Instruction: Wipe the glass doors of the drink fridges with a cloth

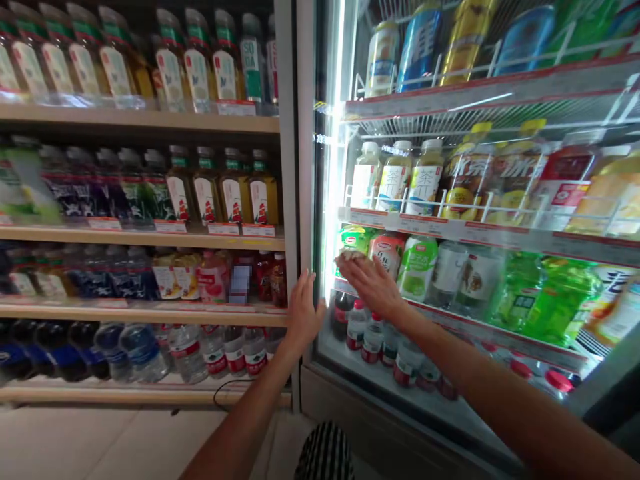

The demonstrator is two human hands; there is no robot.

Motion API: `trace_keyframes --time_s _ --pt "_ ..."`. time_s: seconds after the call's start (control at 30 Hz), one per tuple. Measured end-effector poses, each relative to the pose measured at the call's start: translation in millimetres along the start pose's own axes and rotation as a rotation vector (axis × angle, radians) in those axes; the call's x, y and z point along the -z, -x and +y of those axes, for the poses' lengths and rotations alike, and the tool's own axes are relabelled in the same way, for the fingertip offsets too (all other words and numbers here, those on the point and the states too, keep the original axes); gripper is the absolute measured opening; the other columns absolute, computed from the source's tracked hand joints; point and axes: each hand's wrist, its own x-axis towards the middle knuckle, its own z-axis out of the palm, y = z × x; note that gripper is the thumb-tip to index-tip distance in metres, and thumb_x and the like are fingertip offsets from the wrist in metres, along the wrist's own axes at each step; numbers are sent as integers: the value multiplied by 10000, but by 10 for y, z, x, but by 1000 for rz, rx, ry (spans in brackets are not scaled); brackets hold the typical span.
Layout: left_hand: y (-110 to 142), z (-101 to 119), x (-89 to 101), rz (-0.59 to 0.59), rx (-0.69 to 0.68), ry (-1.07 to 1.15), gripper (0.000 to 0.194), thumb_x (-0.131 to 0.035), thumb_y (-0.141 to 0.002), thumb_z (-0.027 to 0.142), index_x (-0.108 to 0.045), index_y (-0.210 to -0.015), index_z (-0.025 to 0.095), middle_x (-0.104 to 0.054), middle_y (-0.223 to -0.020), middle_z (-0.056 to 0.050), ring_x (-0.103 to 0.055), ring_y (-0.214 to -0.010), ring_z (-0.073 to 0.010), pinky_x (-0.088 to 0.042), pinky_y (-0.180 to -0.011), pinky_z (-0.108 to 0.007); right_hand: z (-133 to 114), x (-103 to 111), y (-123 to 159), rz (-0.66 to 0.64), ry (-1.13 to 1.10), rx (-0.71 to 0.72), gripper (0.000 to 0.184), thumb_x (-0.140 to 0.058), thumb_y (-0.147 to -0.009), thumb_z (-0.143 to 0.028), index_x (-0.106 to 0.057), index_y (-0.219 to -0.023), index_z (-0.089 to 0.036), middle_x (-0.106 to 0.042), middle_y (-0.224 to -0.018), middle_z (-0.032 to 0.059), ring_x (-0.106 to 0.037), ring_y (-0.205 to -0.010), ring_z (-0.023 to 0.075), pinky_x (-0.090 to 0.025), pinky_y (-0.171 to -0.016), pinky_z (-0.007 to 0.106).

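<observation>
My left hand (pixel 304 310) is at the grey upright frame (pixel 307 200) between the open shelves and the lit drinks cooler, fingers stretched upward. It seems to rest on the frame's edge. My right hand (pixel 373 283) reaches across with its fingers stretched flat toward the cooler's glass door (pixel 360 373). Whether the palm touches the glass I cannot tell. A pale, blurred patch lies at its fingertips; I cannot make out what it is. Behind the hand stand a red-labelled bottle (pixel 389 250) and a green-labelled bottle (pixel 419 267).
Wooden shelves (pixel 150 235) on the left hold rows of bottled drinks. Inside the cooler, wire-fronted racks carry cans (pixel 420 47), tea bottles (pixel 425 177) and green bottles (pixel 563 297). A thin black cable (pixel 220 393) hangs near the tiled floor (pixel 100 440). Striped cloth (pixel 325 453) shows below.
</observation>
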Motion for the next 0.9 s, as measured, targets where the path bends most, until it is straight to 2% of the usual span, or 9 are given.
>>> trace_keyframes --time_s 0.07,0.13,0.3,0.37,0.5,0.57,0.67,0.73,0.9 --pt "-51 84 -67 -2 8 41 553 -466 -779 178 -317 -1311 173 -319 -1407 -137 -288 -1314 -243 -298 -1062 -468 194 196 -4 58 36 -170 613 -434 -815 -133 -241 -1388 -233 -373 -1406 63 -294 -1293 257 -104 -1082 538" --pt "-96 180 -143 -2 13 72 555 -469 -774 167 -321 -1309 179 -325 -1405 -133 -294 -1310 -244 -300 -1063 -465 261 306 152 80 78 -233 612 -431 -823 -144 -226 -1394 -226 -351 -1419 69 -276 -1303 262 -88 -1079 545" --pt "-112 416 -304 -22 -17 90 524 -459 -783 171 -339 -1293 157 -340 -1391 -146 -313 -1298 -249 -313 -1055 -459 141 311 842 -61 75 -12 586 -427 -811 -107 -294 -1367 -234 -485 -1325 35 -427 -1188 199 -155 -1090 453" --pt "-86 508 -363 -42 -54 88 519 -456 -787 179 -338 -1291 147 -338 -1389 -155 -305 -1302 -256 -315 -1050 -469 230 379 917 -42 101 -98 575 -437 -815 -136 -305 -1363 -247 -476 -1333 40 -422 -1198 209 -128 -1089 474" --pt "-36 711 -466 -65 -138 98 525 -463 -794 193 -324 -1300 165 -306 -1407 -144 -256 -1324 -259 -291 -1060 -485 470 556 897 104 180 -359 561 -444 -821 -190 -310 -1362 -252 -415 -1378 77 -331 -1280 247 -85 -1076 531" --pt "-18 808 -495 -63 -162 92 527 -463 -795 187 -320 -1302 176 -288 -1417 -137 -229 -1336 -258 -289 -1060 -489 437 550 1018 89 194 -332 531 -440 -825 -190 -346 -1345 -248 -429 -1369 71 -350 -1267 238 -89 -1083 515" --pt "2 938 -499 -70 -203 66 549 -464 -787 166 -307 -1312 186 -269 -1429 -125 -199 -1347 -251 -268 -1069 -492 301 486 1309 -12 153 -146 490 -445 -819 -158 -415 -1298 -258 -514 -1298 38 -437 -1186 194 -90 -1101 469" --pt "11 1025 -490 -85 -241 59 556 -464 -781 158 -306 -1314 176 -266 -1432 -127 -179 -1353 -247 -252 -1078 -488 317 515 1416 -23 143 -122 479 -462 -813 -162 -436 -1280 -264 -556 -1251 32 -455 -1168 184 -85 -1103 465" --pt "34 1258 -521 -138 -274 80 563 -470 -770 167 -313 -1310 135 -251 -1437 -147 -156 -1359 -244 -231 -1089 -473 627 719 1384 189 217 -431 536 -500 -792 -216 -392 -1316 -235 -453 -1348 90 -330 -1286 246 -79 -1078 528"
